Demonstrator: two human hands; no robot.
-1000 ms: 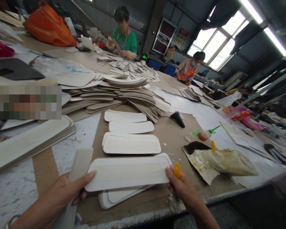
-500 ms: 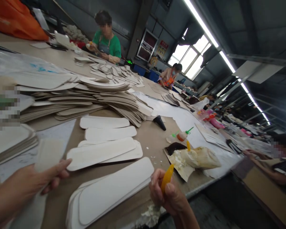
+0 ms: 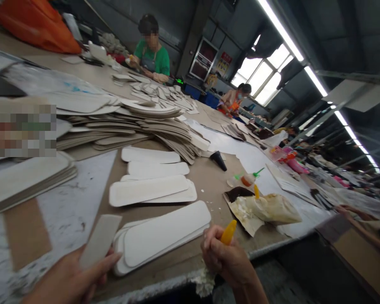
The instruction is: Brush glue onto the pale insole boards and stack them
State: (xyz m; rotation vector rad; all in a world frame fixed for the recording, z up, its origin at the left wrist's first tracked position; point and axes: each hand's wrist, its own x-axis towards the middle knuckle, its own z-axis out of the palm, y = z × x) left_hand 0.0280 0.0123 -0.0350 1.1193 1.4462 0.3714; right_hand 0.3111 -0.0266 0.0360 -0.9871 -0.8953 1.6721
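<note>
My left hand (image 3: 82, 276), at the lower left, is closed on a pale flat strip (image 3: 101, 238), pinched between thumb and fingers. Beside its fingertips lies a fanned stack of white board strips with rounded ends (image 3: 167, 234). My right hand (image 3: 223, 253) is wrapped round a yellow, tapered handle (image 3: 229, 232) at the table's front edge; the working end is hidden by the hand. A whitish, crusted lump (image 3: 204, 283) shows just below this hand. More white board strips (image 3: 150, 190) lie in a row farther up the brown sheet.
Tall piles of boards (image 3: 123, 122) cover the left and middle. An opened bag of cream-coloured paste (image 3: 269, 209), a black cone (image 3: 218, 160) and a small bottle with a green tip (image 3: 248, 179) sit to the right. Co-workers (image 3: 153, 59) work around the long table (image 3: 259, 253).
My left hand has moved right and down with the pale strip, closer to the front stack. My right hand stays near the table edge, still gripping the yellow handle. The view has shifted slightly.
</note>
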